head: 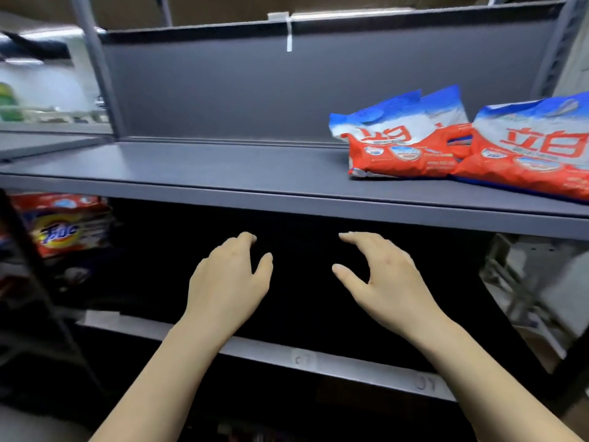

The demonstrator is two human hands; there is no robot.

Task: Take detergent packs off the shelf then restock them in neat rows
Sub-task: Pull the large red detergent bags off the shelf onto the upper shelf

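Note:
Red, white and blue detergent packs lie on the right part of the grey shelf (pixel 197 169): one pack (pixel 392 145) leans back, a second pack (pixel 446 110) stands behind it, and a third pack (pixel 535 154) lies at the right edge of the view. My left hand (pixel 228 282) and my right hand (pixel 387 279) hover side by side below the shelf's front edge, in front of the dark lower bay. Both hands have loosely curved fingers and hold nothing. Neither touches a pack.
The shelf's left and middle surface is bare grey board with a grey back panel (pixel 255 90). An orange Tide pack (pixel 63 228) sits on the lower level at the left. A lower shelf edge (pixel 302 355) runs beneath my forearms. Grey uprights frame the bay.

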